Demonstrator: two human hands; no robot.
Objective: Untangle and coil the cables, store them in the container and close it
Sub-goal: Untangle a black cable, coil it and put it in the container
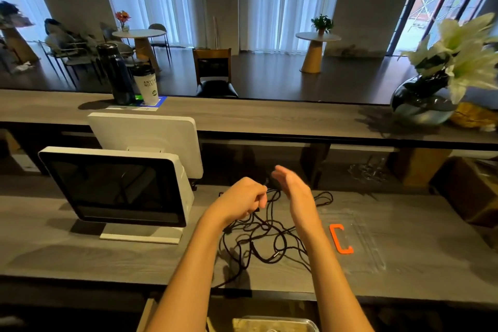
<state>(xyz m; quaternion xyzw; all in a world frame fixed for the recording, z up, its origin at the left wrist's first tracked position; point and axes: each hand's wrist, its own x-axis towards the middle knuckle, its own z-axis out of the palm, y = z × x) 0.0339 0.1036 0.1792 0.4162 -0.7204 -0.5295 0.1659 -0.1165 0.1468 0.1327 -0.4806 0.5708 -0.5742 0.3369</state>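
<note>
A white screen (116, 188) stands on the left of the grey desk (107, 256). Next to it, the left hand (244, 198) is curled tight around a bit of the black cables (258, 240). The rest of the cables lie in a messy pile on the desk, under both arms. The right hand (292, 186) is up with its fingers straight, holding nothing. On the right lies a clear lid (361, 240) with an orange clip (341, 238).

Black cables (258, 234) tangle on the grey wood-grain table (107, 256); right of them an orange clip (340, 240) on a clear lid (363, 245); left, a white-framed black screen (113, 186).
</note>
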